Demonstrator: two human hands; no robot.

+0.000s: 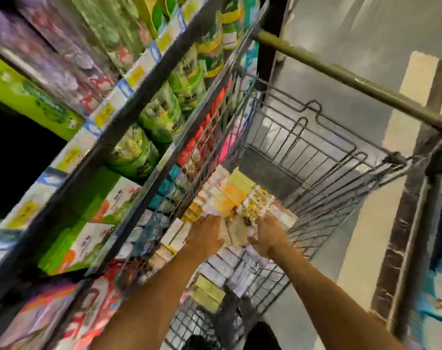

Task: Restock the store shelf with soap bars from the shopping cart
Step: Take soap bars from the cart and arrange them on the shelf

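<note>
Both arms reach down into shopping cart (303, 157). Left hand (206, 233) and right hand (268, 236) clasp stack of soap bars (236, 232) between them, fingers curled round its sides. More boxed bars piled in basket beneath. Store shelf (129, 107) just left of cart. Frame blurred.

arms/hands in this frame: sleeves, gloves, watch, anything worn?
Both forearms are bare for as far as the picture shows them, with no sleeve edge in view. The left hand and right hand are bare too: no gloves. No watch, band or ring shows, though motion blur would hide small items. The fingers are too smeared to make out detail.
</note>
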